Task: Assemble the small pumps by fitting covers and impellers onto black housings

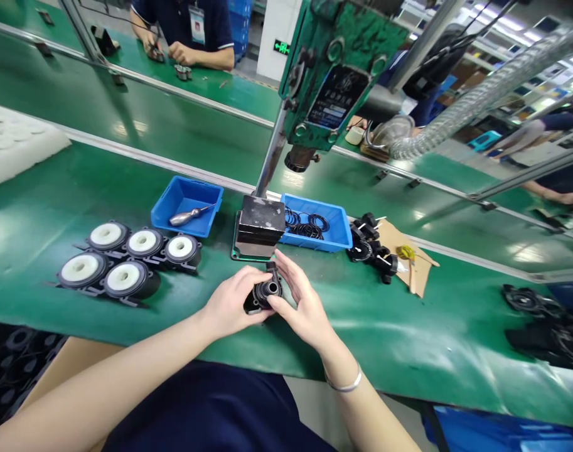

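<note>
Both sets of fingers are curled shut on the black speaker part (263, 295), left hand (230, 304) cupping its side, right hand (302, 301) over the rim, just above the bench (408, 339). I judge it light, stiff plastic w/ a softer centre; best gripped by the rim.

Both forearms are bare; a thin silver bangle (345, 384) circles the right wrist, and a dark navy garment (211, 408) covers the torso.

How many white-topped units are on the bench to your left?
5: back row of three, front row of two. None look hidden.
</note>
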Demonstrator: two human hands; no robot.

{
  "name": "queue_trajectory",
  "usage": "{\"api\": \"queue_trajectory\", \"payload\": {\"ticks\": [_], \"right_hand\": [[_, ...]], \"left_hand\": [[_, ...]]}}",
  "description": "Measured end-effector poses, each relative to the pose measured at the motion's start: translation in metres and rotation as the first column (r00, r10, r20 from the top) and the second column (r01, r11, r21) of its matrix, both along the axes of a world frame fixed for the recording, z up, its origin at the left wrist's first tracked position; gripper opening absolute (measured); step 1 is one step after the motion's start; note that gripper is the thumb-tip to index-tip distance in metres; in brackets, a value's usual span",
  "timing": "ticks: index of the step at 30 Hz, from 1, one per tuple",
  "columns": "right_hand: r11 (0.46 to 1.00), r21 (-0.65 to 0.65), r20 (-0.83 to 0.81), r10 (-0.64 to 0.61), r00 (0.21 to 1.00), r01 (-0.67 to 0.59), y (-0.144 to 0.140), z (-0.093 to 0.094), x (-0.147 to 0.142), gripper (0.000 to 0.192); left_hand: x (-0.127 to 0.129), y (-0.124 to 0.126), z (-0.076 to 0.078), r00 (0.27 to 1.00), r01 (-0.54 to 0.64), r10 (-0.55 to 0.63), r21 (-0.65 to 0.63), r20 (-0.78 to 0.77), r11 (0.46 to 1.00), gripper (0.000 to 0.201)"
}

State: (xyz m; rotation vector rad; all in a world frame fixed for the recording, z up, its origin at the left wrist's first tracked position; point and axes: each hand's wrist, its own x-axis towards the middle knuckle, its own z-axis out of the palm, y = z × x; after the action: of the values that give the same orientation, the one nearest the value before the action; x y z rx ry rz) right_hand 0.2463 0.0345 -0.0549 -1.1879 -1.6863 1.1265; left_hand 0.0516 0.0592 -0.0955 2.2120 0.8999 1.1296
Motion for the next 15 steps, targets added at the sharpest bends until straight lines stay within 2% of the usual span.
{"api": "queue_trajectory", "payload": {"ticks": [3, 6, 9, 11, 13, 15], "right_hand": [[0.997, 0.074, 0.069, -0.011, 0.998, 0.006, -0.012, 0.004, -0.002, 0.081], [0.988, 0.144, 0.232, -0.082, 0.969, 0.05, -0.026, -0.001, -0.014, 0.089], [0.958, 0.205, 0.28, -0.253, 0.926, 0.199, -0.035, -0.01, -0.029, 0.089], [0.926, 0.249, 0.263, -0.347, 0.9, 0.284, -0.038, -0.014, -0.035, 0.082], [0.897, 0.314, 0.251, -0.395, 0.884, 0.311, -0.041, -0.014, -0.034, 0.072], [0.871, 0.389, 0.267, -0.418, 0.868, 0.3, -0.045, -0.012, -0.025, 0.067]], "left_hand": [[0.003, -0.007, -0.003, 0.987, -0.112, 0.12, 0.08, -0.11, 0.991, 0.071], [0.003, -0.01, -0.005, 0.98, -0.106, 0.118, 0.082, -0.157, 0.991, 0.081], [0.0, -0.01, -0.007, 0.986, -0.069, 0.073, 0.029, -0.149, 0.997, 0.085], [-0.003, -0.011, -0.009, 0.986, -0.048, 0.042, -0.034, -0.16, 0.998, 0.089], [-0.006, -0.013, -0.01, 0.982, -0.023, 0.0, -0.121, -0.189, 0.992, 0.09], [-0.007, -0.016, -0.012, 0.974, 0.011, -0.056, -0.202, -0.218, 0.979, 0.082]]}}
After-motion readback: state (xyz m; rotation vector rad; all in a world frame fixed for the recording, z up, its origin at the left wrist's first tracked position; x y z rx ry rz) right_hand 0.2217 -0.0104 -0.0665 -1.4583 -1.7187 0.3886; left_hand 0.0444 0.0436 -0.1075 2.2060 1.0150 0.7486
